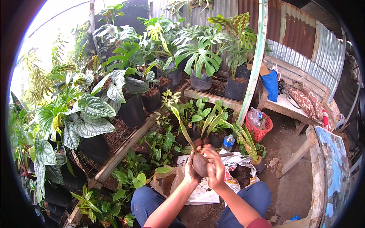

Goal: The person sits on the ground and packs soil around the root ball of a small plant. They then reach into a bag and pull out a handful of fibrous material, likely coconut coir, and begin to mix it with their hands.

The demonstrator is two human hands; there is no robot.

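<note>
A brown, rounded ball like a coconut shell (200, 166) is between my hands, above my lap. From its top rises a yellow-edged snake plant leaf (182, 125). My left hand (190, 168) cups the ball's left side, and its fingers look soiled. On the right side is my right hand (215, 169), its fingers spread and blurred near the top; how firmly it grips is unclear. Beneath lies a white printed sack (204, 193) with crumbs of soil on it. Dark soil (241, 174) shows in the sack's opening at the right.
A water bottle (228, 143) stands beyond my right hand. Another snake plant (248, 142) stands to the right, near a red plastic basket (259, 125). Potted foliage plants (95, 114) crowd the left behind a wooden rail (125, 151). A wooden bench (285, 107) holds a blue bag (269, 85).
</note>
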